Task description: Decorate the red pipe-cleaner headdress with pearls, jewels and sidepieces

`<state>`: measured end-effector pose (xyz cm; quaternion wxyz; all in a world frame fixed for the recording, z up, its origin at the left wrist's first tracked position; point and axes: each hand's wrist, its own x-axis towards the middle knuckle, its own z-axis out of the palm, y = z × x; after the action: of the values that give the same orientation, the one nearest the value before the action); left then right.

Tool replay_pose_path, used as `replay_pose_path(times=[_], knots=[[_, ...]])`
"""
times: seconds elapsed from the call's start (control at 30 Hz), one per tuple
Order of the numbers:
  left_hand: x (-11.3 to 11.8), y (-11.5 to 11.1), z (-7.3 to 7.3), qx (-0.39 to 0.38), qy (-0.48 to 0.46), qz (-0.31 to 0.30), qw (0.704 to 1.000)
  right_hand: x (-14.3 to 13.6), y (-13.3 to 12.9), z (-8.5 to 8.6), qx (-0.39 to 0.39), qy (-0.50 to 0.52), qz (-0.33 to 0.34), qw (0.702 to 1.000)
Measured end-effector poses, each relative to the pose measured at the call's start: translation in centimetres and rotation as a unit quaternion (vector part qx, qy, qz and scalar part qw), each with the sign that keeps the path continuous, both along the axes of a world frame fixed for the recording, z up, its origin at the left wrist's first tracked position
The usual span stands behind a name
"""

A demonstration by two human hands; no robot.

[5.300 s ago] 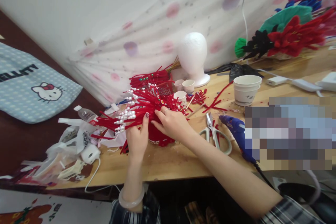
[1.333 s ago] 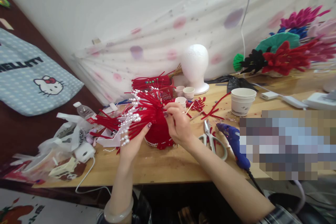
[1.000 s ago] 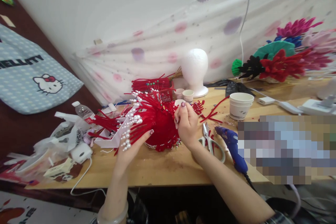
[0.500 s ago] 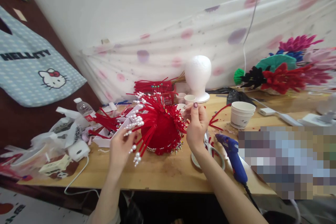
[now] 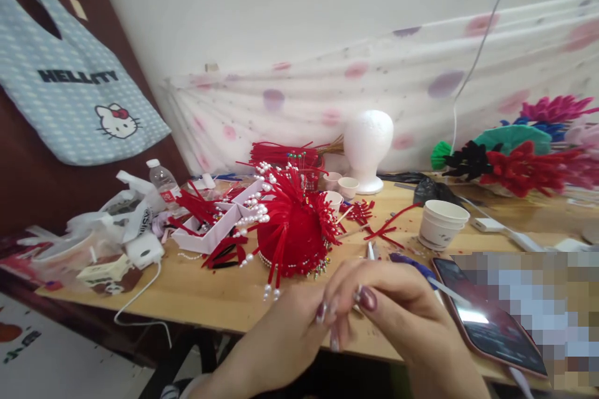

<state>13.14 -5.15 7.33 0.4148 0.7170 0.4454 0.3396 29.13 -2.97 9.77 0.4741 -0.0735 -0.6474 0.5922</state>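
My left hand (image 5: 292,324) and my right hand (image 5: 397,305) meet low in front of me, over the table's front edge. Their fingers are bent and pressed together; whatever lies between them, if anything, is hidden. Just beyond sits a red velvet headpiece (image 5: 285,237) with pearl-tipped stems fanning to its left and a beaded rim, touched by neither hand. Behind my right hand, a blue glue gun (image 5: 418,266) is mostly covered. Part of the scissors (image 5: 371,251) shows above my knuckles.
A white foam head (image 5: 369,149) stands at the back near small paper cups (image 5: 347,187). Stacked larger cups (image 5: 442,224) and a phone (image 5: 491,318) are on the right. A white divided box (image 5: 206,240), plastic bags and a bottle (image 5: 163,182) crowd the left. Fabric flowers (image 5: 519,168) lie back right.
Both hands have left the headpiece's sides and come together nearer to me. The headpiece now stands unheld on the table. The view has shifted, showing the phone.
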Motion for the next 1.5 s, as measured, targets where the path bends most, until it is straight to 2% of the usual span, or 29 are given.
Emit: replay_pose_path(times=[0.07, 0.1, 0.17, 0.2, 0.23, 0.27, 0.3, 0.33, 0.4, 0.43, 0.47, 0.5, 0.57, 0.67, 0.77, 0.83, 0.9, 0.97, 1.03, 1.1, 1.17, 1.3, 1.37, 1.5], knots=[[-0.3, -0.2, -0.5, -0.016, 0.118, -0.149, 0.982, 1.3, 0.0, -0.4, 0.090, -0.075, -0.172, 0.978], [-0.9, -0.3, -0.6, -0.026, 0.167, -0.204, 0.964, 1.7, 0.4, -0.6, 0.128, -0.107, -0.261, 0.951], [-2.8, -0.5, -0.7, -0.049, 0.218, -0.253, 0.941, 2.1, 1.7, -1.2, 0.189, -0.163, -0.434, 0.866], [-4.1, -0.5, -0.7, -0.071, 0.214, -0.234, 0.946, 2.1, 2.4, -1.5, 0.211, -0.188, -0.510, 0.812], [-5.5, -0.4, -0.7, -0.110, 0.185, -0.187, 0.958, 2.0, 3.2, -1.8, 0.228, -0.209, -0.573, 0.759], [-6.9, -0.1, -0.8, -0.132, 0.141, -0.112, 0.975, 1.8, 3.9, -2.2, 0.238, -0.224, -0.614, 0.719], [-8.2, 0.3, -1.0, -0.109, 0.105, -0.010, 0.988, 1.5, 4.6, -2.4, 0.242, -0.232, -0.639, 0.693], [-9.4, 0.8, -1.2, -0.059, 0.081, 0.098, 0.990, 1.2, 5.2, -2.6, 0.246, -0.234, -0.648, 0.682], [-10.8, 2.0, -1.8, 0.054, 0.008, 0.271, 0.961, 0.7, 6.1, -3.0, 0.260, -0.224, -0.644, 0.683], [-11.1, 2.6, -2.0, 0.085, -0.026, 0.326, 0.941, 0.5, 6.4, -3.1, 0.270, -0.218, -0.642, 0.683], [-11.0, 3.1, -2.3, 0.097, -0.055, 0.353, 0.929, 0.3, 6.6, -3.2, 0.279, -0.213, -0.642, 0.682], [-10.6, 3.4, -2.5, 0.088, -0.075, 0.358, 0.927, 0.1, 6.6, -3.4, 0.284, -0.210, -0.639, 0.683], [-9.3, 3.6, -3.0, 0.025, -0.088, 0.319, 0.943, -0.3, 6.4, -3.7, 0.288, -0.214, -0.619, 0.699], [-7.4, 3.2, -3.7, -0.086, -0.105, 0.235, 0.962, -1.4, 5.4, -4.7, 0.281, -0.225, -0.568, 0.740], [-6.7, 2.7, -4.2, -0.141, -0.154, 0.184, 0.960, -3.3, 4.4, -6.1, 0.237, -0.233, -0.528, 0.781], [-6.8, 2.4, -4.0, -0.131, -0.157, 0.191, 0.960, -4.7, 4.0, -7.1, 0.219, -0.246, -0.511, 0.794], [-7.1, 2.1, -3.4, -0.098, -0.132, 0.215, 0.963, -5.8, 4.0, -7.9, 0.219, -0.257, -0.511, 0.790], [-7.3, 1.9, -2.7, -0.071, -0.099, 0.230, 0.966, -6.7, 4.3, -8.3, 0.219, -0.262, -0.517, 0.785], [-7.3, 2.0, -2.3, -0.053, -0.069, 0.240, 0.967, -7.1, 4.7, -8.3, 0.203, -0.276, -0.505, 0.792], [-7.3, 2.3, -2.4, -0.033, -0.044, 0.258, 0.964, -7.3, 4.9, -8.0, 0.161, -0.303, -0.466, 0.815], [-7.3, 2.8, -2.8, -0.004, -0.026, 0.272, 0.962, -7.6, 4.9, -7.8, 0.100, -0.311, -0.410, 0.851], [-7.7, 3.3, -3.6, 0.056, 0.014, 0.259, 0.964, -8.2, 4.9, -8.0, -0.006, -0.214, -0.314, 0.925], [-8.2, 3.4, -3.7, 0.062, 0.025, 0.265, 0.962, -8.5, 5.0, -8.4, -0.041, -0.161, -0.282, 0.945], [-9.5, 4.0, -3.8, 0.082, -0.013, 0.325, 0.942, -9.1, 5.4, -8.5, -0.122, -0.068, -0.213, 0.967]])
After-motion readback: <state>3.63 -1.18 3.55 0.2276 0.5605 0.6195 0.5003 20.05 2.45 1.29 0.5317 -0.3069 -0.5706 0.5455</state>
